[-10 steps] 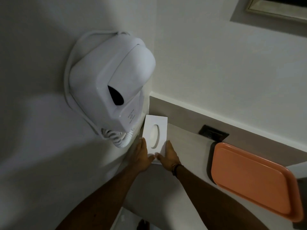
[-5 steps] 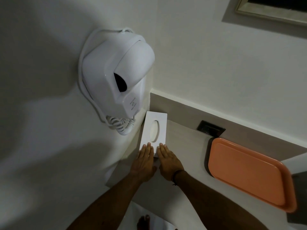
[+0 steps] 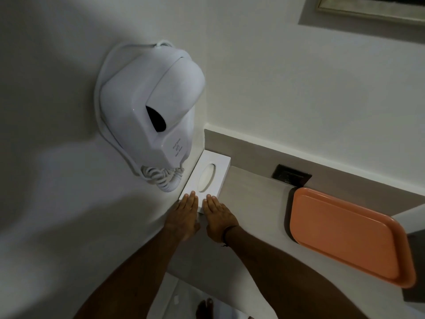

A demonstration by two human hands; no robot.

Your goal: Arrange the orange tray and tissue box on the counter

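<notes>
A white tissue box [image 3: 210, 169] with an oval slot lies flat in the counter's back left corner, against the left wall. My left hand [image 3: 185, 212] and my right hand [image 3: 217, 217] rest flat, side by side, fingers straight, their tips on the box's near end. Neither hand grips anything. The orange tray [image 3: 345, 233] lies on the counter to the right, empty, its near right corner hanging past the counter's front edge.
A white wall-mounted hair dryer [image 3: 149, 116] with a coiled cord [image 3: 163, 178] hangs just left of the box. A dark socket plate [image 3: 291, 177] sits in the backsplash. The beige counter [image 3: 250, 208] runs along the back wall. A framed edge [image 3: 368, 8] shows top right.
My hands went from gripping the box's near sides to lying flat on its near end. The box now sits deeper in the corner, against the wall.
</notes>
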